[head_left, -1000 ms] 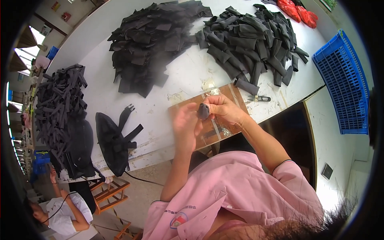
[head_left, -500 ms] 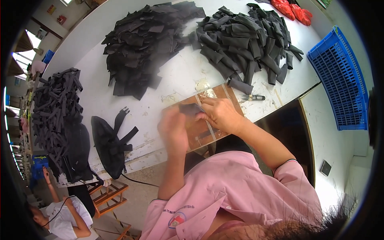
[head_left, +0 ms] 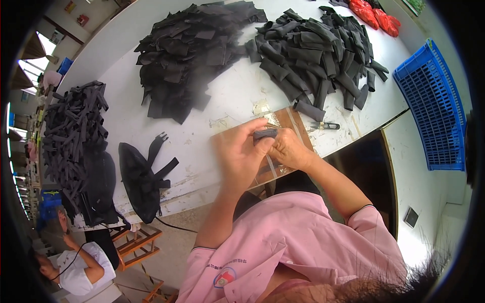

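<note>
My left hand point(head_left: 239, 154) and my right hand point(head_left: 286, 149) meet over a brown board point(head_left: 289, 121) lying on the white table point(head_left: 227, 96). Between their fingertips they pinch a small dark strip point(head_left: 264, 134), held a little above the board. Both forearms come up from my pink shirt at the lower edge. Small snips point(head_left: 323, 125) lie on the table just right of the board.
A heap of flat black pieces point(head_left: 187, 48) and a heap of rolled dark strips point(head_left: 318, 50) fill the far table. More black strips point(head_left: 70, 136) pile at the left, beside a black strapped piece point(head_left: 144, 179). A blue crate point(head_left: 434, 106) stands right. Another person point(head_left: 76, 262) sits lower left.
My two hands have come together over the board and now hold the dark strip between them; the view has shifted slightly.
</note>
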`<state>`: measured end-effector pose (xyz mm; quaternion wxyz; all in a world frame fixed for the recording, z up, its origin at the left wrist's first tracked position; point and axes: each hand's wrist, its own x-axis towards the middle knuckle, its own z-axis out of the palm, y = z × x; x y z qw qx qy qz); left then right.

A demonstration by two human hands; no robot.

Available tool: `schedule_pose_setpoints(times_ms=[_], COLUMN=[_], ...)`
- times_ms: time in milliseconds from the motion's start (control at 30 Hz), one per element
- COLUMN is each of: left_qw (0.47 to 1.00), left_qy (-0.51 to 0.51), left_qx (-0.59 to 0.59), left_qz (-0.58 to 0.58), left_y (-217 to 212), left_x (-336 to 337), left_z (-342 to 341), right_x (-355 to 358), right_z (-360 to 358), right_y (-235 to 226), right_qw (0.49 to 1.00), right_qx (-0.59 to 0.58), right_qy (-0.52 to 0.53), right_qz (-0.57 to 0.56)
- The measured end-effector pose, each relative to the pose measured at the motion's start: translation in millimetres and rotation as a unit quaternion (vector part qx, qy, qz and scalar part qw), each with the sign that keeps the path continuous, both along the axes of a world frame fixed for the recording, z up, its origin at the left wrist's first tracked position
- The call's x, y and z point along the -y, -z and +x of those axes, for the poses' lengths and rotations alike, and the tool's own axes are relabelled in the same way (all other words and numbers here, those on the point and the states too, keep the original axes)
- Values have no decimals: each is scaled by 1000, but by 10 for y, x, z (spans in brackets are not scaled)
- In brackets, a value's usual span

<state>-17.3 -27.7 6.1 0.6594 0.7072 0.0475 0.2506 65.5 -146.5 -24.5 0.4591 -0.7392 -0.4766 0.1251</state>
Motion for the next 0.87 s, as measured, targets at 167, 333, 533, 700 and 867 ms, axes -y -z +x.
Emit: schedule_pose_setpoints(times_ms=[167,333,533,700,867], left_qw=[954,915,948,949,982], left_qy=[5,28,-1,5,-59], left_qx=[117,94,106,78,5], left_qz=[-276,-392,-299,-306,-181], left_y=[-21,205,137,106,218], left_x=[-21,-76,-133,-100,-271], left_z=[-85,-99,-95,-93,-37], right_x=[9,-67,-30,-73,-50], right_z=[64,3,-17,-23,261], right_y=[-306,-46,-72,-72,-540], right_qw=[995,991,994,995,956], right_qx=[84,97,110,89,-275], right_qy=[17,7,14,-8,-65], right_qz=[-49,-90,2,-51,83])
